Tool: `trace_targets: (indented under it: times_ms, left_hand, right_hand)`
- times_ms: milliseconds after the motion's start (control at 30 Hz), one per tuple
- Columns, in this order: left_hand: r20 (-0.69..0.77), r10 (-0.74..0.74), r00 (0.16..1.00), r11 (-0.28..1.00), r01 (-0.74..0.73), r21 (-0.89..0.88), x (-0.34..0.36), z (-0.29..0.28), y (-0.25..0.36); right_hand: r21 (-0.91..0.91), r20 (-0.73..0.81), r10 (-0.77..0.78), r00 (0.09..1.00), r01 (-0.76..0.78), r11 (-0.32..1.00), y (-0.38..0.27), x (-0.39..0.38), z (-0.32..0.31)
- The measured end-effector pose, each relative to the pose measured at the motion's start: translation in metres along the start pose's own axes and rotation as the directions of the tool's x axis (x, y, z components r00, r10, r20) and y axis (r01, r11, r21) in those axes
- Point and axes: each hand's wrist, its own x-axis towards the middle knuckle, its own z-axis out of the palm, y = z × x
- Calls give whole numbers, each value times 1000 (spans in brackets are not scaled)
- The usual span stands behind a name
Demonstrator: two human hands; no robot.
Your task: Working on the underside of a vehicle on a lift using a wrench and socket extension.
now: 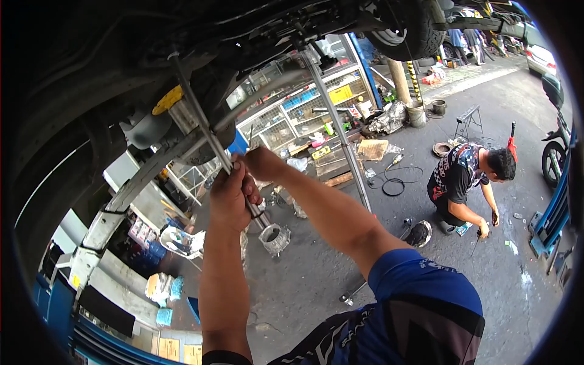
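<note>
Left hand (233,187) clenched around the metal pole (205,118), which slants up, far and left, toward the vehicle's dark underside (267,27); right hand (262,165) just right, its grip impossible to tell

Left hand (230,193) closed round a metal rod (199,107) beneath a raised vehicle (274,27)

The rod slants up from the fist toward the dark underside; the right hand (261,165) is just beside the left, its fingers hidden; a second silver pole (340,128) stands farther right; a round metal casting (277,246) shows near the rod's lower end, whether touching cannot be told; a co-worker (459,182) crouches on the grey floor (292,304) at right, both hands low; cluttered shelving (304,112) fills the background; a white chair (176,242) stands at left.
</note>
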Motion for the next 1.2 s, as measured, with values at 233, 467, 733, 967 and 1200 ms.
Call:
trace_targets:
  times_ms: [233,467,733,967,1200]
  left_hand:
    - [-148,60,987,994,-45,104,1,-2,3]
    - [-235,230,945,966,-250,-63,14,-1,-9]
    - [-204,218,955,974,-199,105,5,-3,8]
    - [-163,163,973,984,-148,96,21,13,12]
    - [-245,233,941,964,-191,186,21,15,16]
  right_hand:
    - [708,-554,506,661,54,704,-67,-34,-85]
    - [149,-802,-44,596,270,951,-112,-1,-127]
    - [222,-663,-72,745,287,932,-89,32,-124]
    - [674,358,476,803,-575,463,-6,20,-54]
    - [751,-501,493,711,74,657,-60,-35,-78]
